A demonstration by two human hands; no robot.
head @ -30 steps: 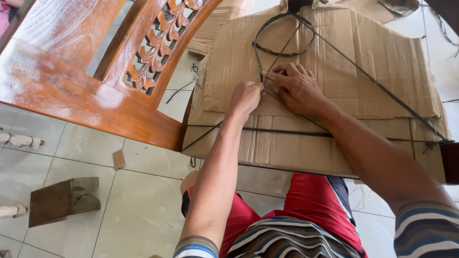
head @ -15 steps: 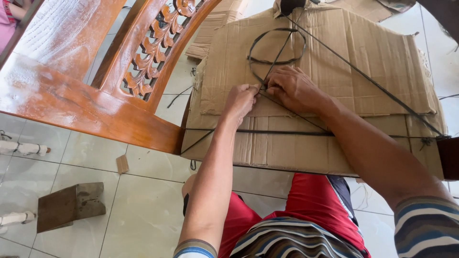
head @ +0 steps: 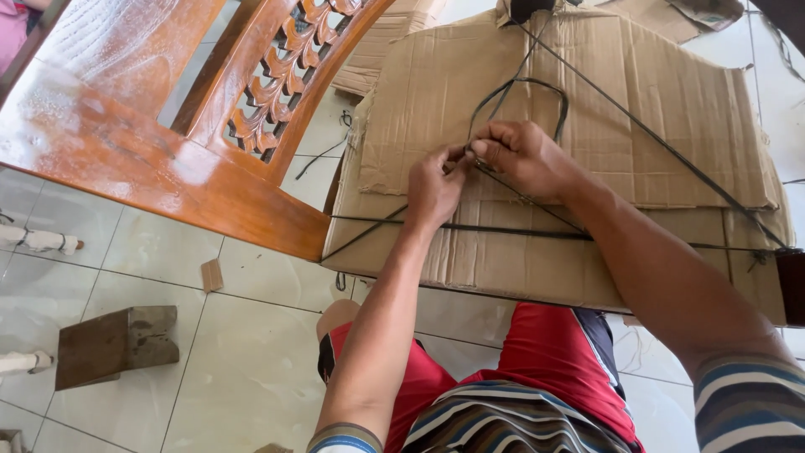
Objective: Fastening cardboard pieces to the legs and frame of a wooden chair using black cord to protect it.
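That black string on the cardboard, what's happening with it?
A seated person has both hands on a black string stretched over a flat cardboard bundle. The left hand and right hand meet at the middle, fingers pinching where the strands cross, with a loop above. A carved wooden chair stands beside it.

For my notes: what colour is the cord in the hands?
Black; the cord shows best in the head view, against brown cardboard.

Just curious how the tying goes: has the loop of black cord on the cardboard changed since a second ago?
Yes. The black cord loop has narrowed against the cardboard, as the left hand and right hand pinch the cord together below it.
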